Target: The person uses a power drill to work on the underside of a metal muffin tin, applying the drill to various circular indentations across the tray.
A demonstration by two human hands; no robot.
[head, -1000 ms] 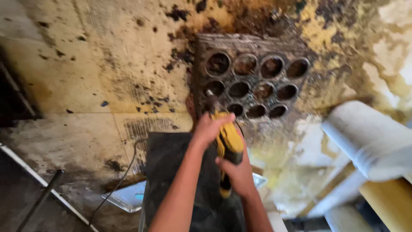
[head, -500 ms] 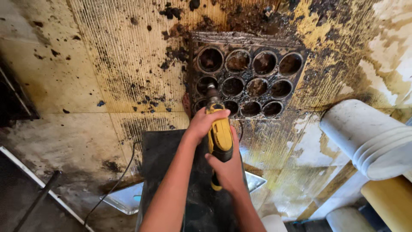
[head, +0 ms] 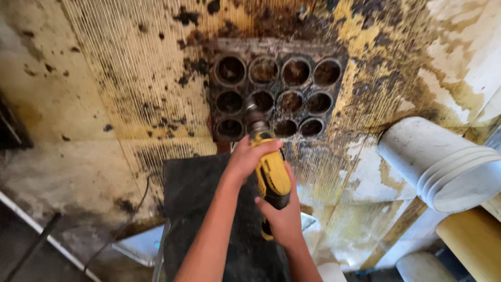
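Yellow drill nearer muffin tray now.

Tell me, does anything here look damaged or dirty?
Yes. The muffin tray is black with crust in all its round cups. The surface under it is stained yellow and flecked black. Both hands, left and right, grip a yellow power tool whose head meets the tray.

Bright daylight floods in from the upper right, washing the stained floor pale there. The left edge sinks into shadow. Sharp at centre, the picture bends wide-angle and softens towards its corners.
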